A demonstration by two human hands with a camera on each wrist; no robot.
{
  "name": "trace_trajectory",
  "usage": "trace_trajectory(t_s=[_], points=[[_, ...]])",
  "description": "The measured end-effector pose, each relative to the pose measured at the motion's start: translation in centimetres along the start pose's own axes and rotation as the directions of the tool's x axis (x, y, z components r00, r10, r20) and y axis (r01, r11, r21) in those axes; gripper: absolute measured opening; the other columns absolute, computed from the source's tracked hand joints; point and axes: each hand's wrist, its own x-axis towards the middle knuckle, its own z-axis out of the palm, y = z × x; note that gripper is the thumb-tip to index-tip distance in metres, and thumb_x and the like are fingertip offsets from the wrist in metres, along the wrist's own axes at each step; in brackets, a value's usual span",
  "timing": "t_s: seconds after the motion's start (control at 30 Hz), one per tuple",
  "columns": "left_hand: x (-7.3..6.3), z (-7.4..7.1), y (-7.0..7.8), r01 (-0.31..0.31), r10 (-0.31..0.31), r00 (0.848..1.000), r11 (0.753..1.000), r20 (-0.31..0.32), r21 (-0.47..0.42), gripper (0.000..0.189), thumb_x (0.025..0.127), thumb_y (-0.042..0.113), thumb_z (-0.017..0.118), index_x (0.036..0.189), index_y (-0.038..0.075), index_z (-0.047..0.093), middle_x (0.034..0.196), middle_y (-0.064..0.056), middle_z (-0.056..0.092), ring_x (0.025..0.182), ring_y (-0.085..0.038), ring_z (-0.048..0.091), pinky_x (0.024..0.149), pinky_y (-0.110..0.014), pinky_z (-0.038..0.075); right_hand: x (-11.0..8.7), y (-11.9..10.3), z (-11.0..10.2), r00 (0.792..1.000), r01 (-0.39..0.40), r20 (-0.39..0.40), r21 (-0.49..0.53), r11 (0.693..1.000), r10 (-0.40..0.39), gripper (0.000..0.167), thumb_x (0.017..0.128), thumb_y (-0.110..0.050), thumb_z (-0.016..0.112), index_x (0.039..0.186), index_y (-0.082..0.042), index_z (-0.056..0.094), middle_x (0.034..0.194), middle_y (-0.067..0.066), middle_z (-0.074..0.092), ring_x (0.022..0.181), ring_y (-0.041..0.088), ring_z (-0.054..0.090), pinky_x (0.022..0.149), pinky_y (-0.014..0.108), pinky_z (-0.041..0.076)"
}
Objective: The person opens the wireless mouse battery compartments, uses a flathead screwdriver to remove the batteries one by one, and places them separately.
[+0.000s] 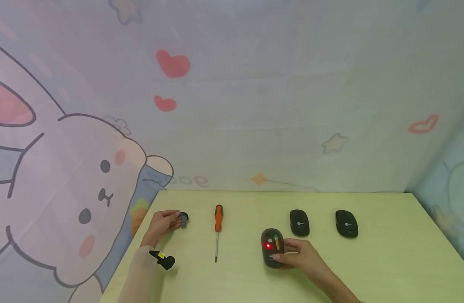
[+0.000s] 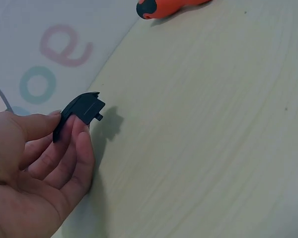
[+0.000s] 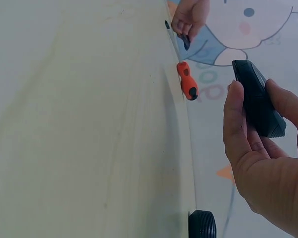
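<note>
My right hand (image 1: 302, 256) grips a black computer mouse (image 1: 271, 261) between thumb and fingers, with its underside facing the head camera. A red light glows on that underside, and a battery (image 1: 276, 242) shows in its open compartment. At the table's far left, my left hand (image 1: 164, 225) pinches a small dark battery cover (image 2: 84, 109) between thumb and fingers; a little tab juts from the cover's edge. In the right wrist view the held mouse (image 3: 258, 101) appears side-on, raised off the table.
An orange-handled screwdriver (image 1: 218, 221) lies between the hands, its tip toward me. Two more black mice, one nearer (image 1: 300, 223) and another further right (image 1: 346, 224), rest on the pale table (image 1: 387, 261). A printed cloth (image 1: 236, 139) hangs behind the table's back edge.
</note>
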Motion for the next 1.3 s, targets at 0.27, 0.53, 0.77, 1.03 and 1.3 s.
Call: trace_trajectory(t_s=[0.27,0.53,0.77,1.03,1.3], points=[[1.1,-0.4,-0.4,-0.029,0.029,1.0,0.996,0.002,0.079,0.044,0.106,0.014,0.063,0.141,-0.013,0.057,0.104,-0.008,0.076,0.083,-0.006,0.072,0.075,-0.019,0.063,0.1,0.1,0.2,1.0,-0.001,0.002,0.007,1.0,0.001,0.058,0.093,-0.021,0.081,0.139,0.007,0.061,0.116,0.016,0.076,0.099,0.023,0.079,0.084,0.04,0.068],[1.3,-0.5,-0.8,-0.039,0.05,0.997,0.982,-0.054,0.185,0.037,0.106,0.012,0.063,0.134,-0.012,0.063,0.108,-0.018,0.076,0.082,-0.008,0.072,0.072,-0.02,0.063,-0.1,0.0,0.1,0.999,-0.035,-0.009,-0.009,0.999,0.034,0.061,0.093,-0.024,0.082,0.141,0.006,0.06,0.116,0.013,0.077,0.099,0.024,0.079,0.085,0.038,0.067],[1.8,-0.2,-1.1,-0.081,0.135,0.985,0.91,-0.104,0.407,0.03,0.104,0.017,0.067,0.123,-0.005,0.072,0.109,-0.018,0.077,0.086,-0.013,0.072,0.073,-0.023,0.06,-0.1,0.1,0.0,0.999,-0.029,-0.017,-0.007,1.0,0.029,0.061,0.092,-0.023,0.083,0.14,0.007,0.061,0.114,0.013,0.077,0.098,0.023,0.079,0.084,0.039,0.068],[1.7,0.0,-1.1,-0.093,0.189,0.975,0.823,-0.115,0.56,0.027,0.104,0.021,0.067,0.118,0.0,0.076,0.119,-0.022,0.074,0.111,-0.037,0.068,0.096,-0.052,0.056,-0.2,0.4,0.0,1.0,-0.025,-0.012,-0.029,0.999,0.024,0.056,0.094,-0.024,0.081,0.138,0.005,0.063,0.113,0.012,0.077,0.098,0.022,0.077,0.082,0.037,0.068],[1.6,0.3,-0.9,-0.124,0.227,0.968,0.799,-0.104,0.589,0.027,0.103,0.019,0.066,0.119,-0.002,0.074,0.112,-0.021,0.073,0.1,-0.032,0.068,0.087,-0.048,0.058,-0.2,0.2,-0.1,1.0,-0.016,-0.01,-0.012,1.0,0.016,0.055,0.094,-0.022,0.081,0.139,0.005,0.062,0.115,0.015,0.077,0.098,0.023,0.078,0.084,0.039,0.068]])
